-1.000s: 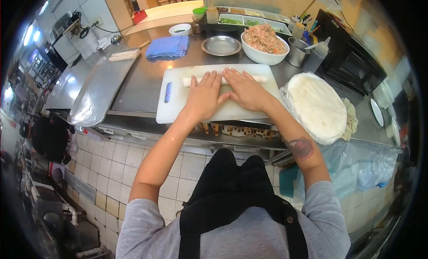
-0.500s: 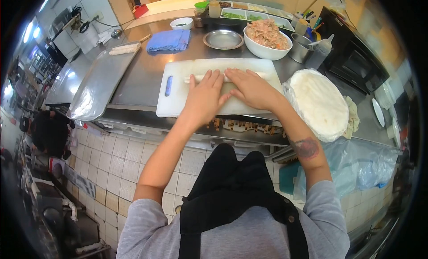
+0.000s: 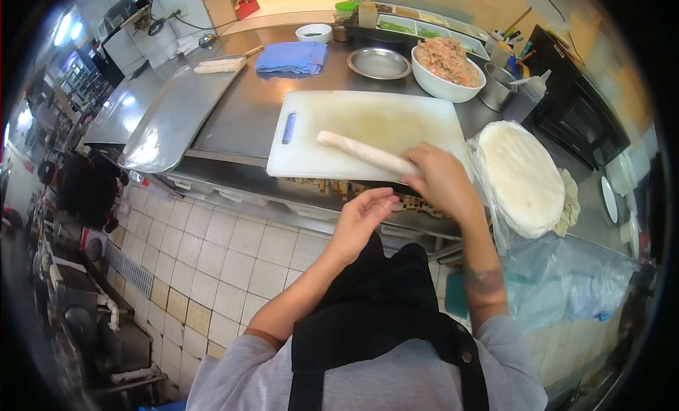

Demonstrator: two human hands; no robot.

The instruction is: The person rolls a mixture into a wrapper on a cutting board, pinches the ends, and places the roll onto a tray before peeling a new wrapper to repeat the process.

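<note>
A long, pale rolled piece [image 3: 364, 154] lies slanted over the white cutting board [image 3: 417, 118]. Its right end is in my right hand [image 3: 440, 176], whose fingers are wrapped round it near the board's front right part. My left hand [image 3: 368, 212] is in front of the board's near edge, palm turned inward, fingers bent and apart from the roll, holding nothing. To the right of the board is a stack of round white sheets [image 3: 525, 176] in clear plastic.
A metal tray [image 3: 168, 118] at left bears similar rolls. Behind the board are blue cloths [image 3: 291, 58], a metal dish [image 3: 379, 63] and a white bowl [image 3: 440, 89] of filling. A black appliance [image 3: 580, 100] stands right. Another person [image 3: 88, 190] is at far left.
My left hand has left the board and moved toward my body. My right hand has moved right and taken hold of the roll's end, and the roll now slants. The view has shifted slightly.
</note>
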